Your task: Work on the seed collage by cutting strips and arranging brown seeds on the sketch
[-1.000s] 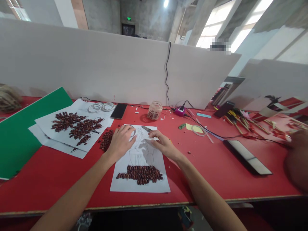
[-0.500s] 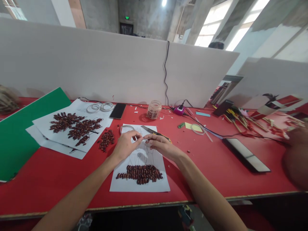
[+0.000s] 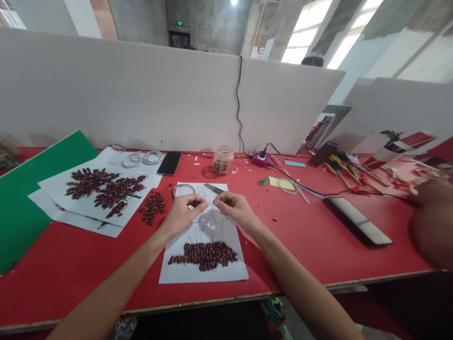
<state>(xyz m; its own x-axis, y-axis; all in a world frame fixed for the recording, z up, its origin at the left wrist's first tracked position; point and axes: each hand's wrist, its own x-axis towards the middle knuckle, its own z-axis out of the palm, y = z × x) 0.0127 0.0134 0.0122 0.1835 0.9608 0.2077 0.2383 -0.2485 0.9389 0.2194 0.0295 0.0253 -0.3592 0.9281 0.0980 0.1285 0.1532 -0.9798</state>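
Both my hands hover over a white sheet [image 3: 215,271] with a pencil drawing and a band of dark brown beans [image 3: 203,253] stuck across its lower part. My left hand [image 3: 184,211] and my right hand [image 3: 233,208] are each pinched, their fingertips close together above the drawing. Between them runs something thin that I cannot make out. A tape ring [image 3: 183,189] and a utility knife [image 3: 213,188] lie at the sheet's top edge. A loose pile of beans [image 3: 152,208] sits left of my left hand.
Left lie sheets with bean pictures [image 3: 102,186], a green board [image 3: 24,198], tape rolls [image 3: 141,158] and a phone [image 3: 170,163]. A plastic jar [image 3: 222,160], a charger [image 3: 260,159], a dark flat box [image 3: 357,222] and craft sticks [image 3: 347,172] lie right. Another person's arm [image 3: 432,222] is at the right edge.
My left hand came off the tape ring and moved right to meet my right hand. Both hands now pinch close together above the drawing.
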